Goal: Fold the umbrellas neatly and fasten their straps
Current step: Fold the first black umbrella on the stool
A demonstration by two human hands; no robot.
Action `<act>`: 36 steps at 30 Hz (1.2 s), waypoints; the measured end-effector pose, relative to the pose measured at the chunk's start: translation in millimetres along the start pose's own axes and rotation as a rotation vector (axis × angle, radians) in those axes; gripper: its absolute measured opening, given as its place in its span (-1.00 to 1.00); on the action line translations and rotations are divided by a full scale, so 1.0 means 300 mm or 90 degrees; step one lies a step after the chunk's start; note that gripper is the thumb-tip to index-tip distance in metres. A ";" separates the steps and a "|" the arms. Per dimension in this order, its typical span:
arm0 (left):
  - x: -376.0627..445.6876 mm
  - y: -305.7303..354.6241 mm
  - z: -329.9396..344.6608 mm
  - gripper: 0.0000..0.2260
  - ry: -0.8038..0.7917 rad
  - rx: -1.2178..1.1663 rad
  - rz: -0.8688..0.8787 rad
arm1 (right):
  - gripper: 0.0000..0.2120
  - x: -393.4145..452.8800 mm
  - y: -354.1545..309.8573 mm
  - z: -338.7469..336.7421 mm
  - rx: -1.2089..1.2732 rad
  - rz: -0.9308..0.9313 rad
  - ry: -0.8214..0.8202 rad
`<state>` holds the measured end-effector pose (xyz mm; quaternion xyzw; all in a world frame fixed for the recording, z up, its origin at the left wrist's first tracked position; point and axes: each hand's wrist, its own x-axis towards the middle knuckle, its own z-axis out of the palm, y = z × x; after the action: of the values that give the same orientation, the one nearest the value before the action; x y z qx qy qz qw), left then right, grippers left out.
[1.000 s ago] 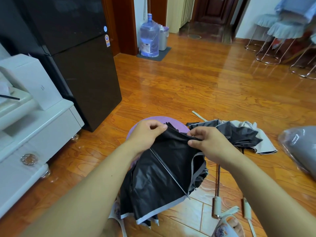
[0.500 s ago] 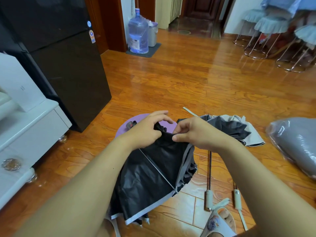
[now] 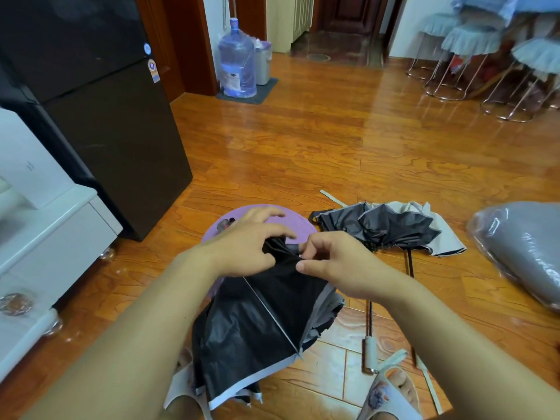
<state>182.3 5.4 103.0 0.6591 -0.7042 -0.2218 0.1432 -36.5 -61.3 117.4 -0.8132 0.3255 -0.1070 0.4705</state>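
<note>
Since the umbrella (image 3: 260, 322) in your lap is just thin, slippery cloth over skinny ribs, it'll probably flop and slide, so I'd grab it at the gathered folds up top. Your left hand (image 3: 242, 253) is curled around the bunched black cloth there, and your right hand (image 3: 336, 268) pinches a pleat beside it. A second one (image 3: 391, 228) lies loose on the floor (image 3: 303, 140), strap undone.

Both hands gather the top of a black fabric umbrella with grey edging (image 3: 257, 322): the left hand (image 3: 242, 250) grips its bunched folds, the right hand (image 3: 336, 265) pinches fabric beside it. A second grey-black umbrella (image 3: 391, 225) lies on the glossy wooden floor (image 3: 303, 147).
</note>
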 end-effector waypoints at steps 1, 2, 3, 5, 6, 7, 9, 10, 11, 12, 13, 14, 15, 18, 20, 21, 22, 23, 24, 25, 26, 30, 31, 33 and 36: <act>-0.003 0.002 0.000 -0.53 -0.007 0.031 0.017 | -0.79 -0.007 0.002 0.014 -0.017 -0.019 0.005; -0.006 0.001 0.000 -0.59 -0.018 0.055 0.025 | -0.77 -0.015 0.003 0.028 -0.032 -0.033 0.008; -0.007 -0.001 -0.003 -0.64 -0.030 0.068 0.023 | -0.76 -0.020 0.005 0.041 -0.043 -0.040 0.009; -0.008 -0.021 -0.005 -0.69 -0.055 0.071 0.004 | -0.76 -0.030 0.005 0.056 -0.032 -0.047 0.011; -0.010 -0.032 -0.005 -0.68 -0.059 0.066 -0.010 | -0.76 -0.031 0.008 0.062 -0.015 -0.042 0.018; -0.013 -0.043 -0.003 -0.67 -0.055 0.052 -0.027 | -0.76 -0.031 0.009 0.067 0.007 -0.029 0.027; -0.024 -0.058 0.005 -0.72 -0.024 0.014 -0.066 | -0.76 -0.028 0.009 0.078 0.094 0.010 0.036; -0.029 -0.060 0.010 -0.75 -0.005 -0.009 -0.077 | -0.76 -0.026 0.005 0.084 0.175 0.032 0.043; -0.031 -0.062 0.017 -0.80 0.014 -0.034 -0.079 | -0.80 -0.024 0.000 0.089 0.282 0.053 0.048; -0.035 -0.059 0.021 -0.84 0.031 -0.057 -0.078 | -0.84 -0.019 -0.010 0.088 0.414 0.074 0.046; -0.037 -0.053 0.022 -0.87 0.044 -0.078 -0.075 | -0.82 -0.013 -0.021 0.078 0.547 0.096 0.032; -0.037 -0.050 0.022 -0.90 0.053 -0.094 -0.072 | -0.75 -0.007 -0.036 0.058 0.649 0.118 0.019; -0.037 -0.044 0.016 -0.92 0.063 -0.108 -0.069 | -0.69 0.003 -0.047 0.034 0.700 0.122 0.015; -0.045 -0.020 -0.015 -0.86 0.109 -0.165 -0.066 | -0.67 0.039 -0.084 -0.039 0.684 0.071 0.048; -0.059 -0.008 -0.041 -0.81 0.138 -0.214 -0.061 | -0.70 0.060 -0.111 -0.083 0.633 0.043 0.099; -0.070 -0.005 -0.053 -0.81 0.151 -0.241 -0.063 | -0.71 0.069 -0.125 -0.105 0.590 0.030 0.121; -0.082 -0.002 -0.066 -0.80 0.162 -0.268 -0.064 | -0.73 0.077 -0.139 -0.127 0.529 0.013 0.134; -0.092 -0.001 -0.076 -0.80 0.170 -0.295 -0.062 | -0.74 0.084 -0.156 -0.147 0.452 -0.003 0.140; -0.103 0.001 -0.086 -0.80 0.174 -0.318 -0.058 | -0.76 0.091 -0.173 -0.162 0.369 -0.017 0.137; -0.110 0.001 -0.094 -0.80 0.178 -0.336 -0.053 | -0.76 0.097 -0.189 -0.170 0.296 -0.030 0.134; -0.116 0.003 -0.100 -0.80 0.182 -0.350 -0.047 | -0.76 0.103 -0.203 -0.172 0.248 -0.041 0.136; -0.124 -0.005 -0.077 -0.80 0.177 -0.395 -0.061 | -0.82 0.129 -0.247 -0.143 0.190 -0.082 0.177; -0.124 -0.009 -0.058 -0.76 0.170 -0.382 -0.069 | -0.83 0.136 -0.248 -0.133 0.180 -0.085 0.185; -0.126 -0.020 -0.014 -0.68 0.165 -0.346 -0.079 | -0.83 0.150 -0.245 -0.114 0.184 -0.094 0.204; -0.125 -0.024 0.020 -0.69 0.184 -0.336 -0.083 | -0.81 0.159 -0.248 -0.108 0.269 -0.085 0.265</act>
<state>189.0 43.3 97.6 0.6676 -0.5509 -0.3093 0.3938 16.2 -88.2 190.5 -0.6773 0.3314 -0.3671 0.5446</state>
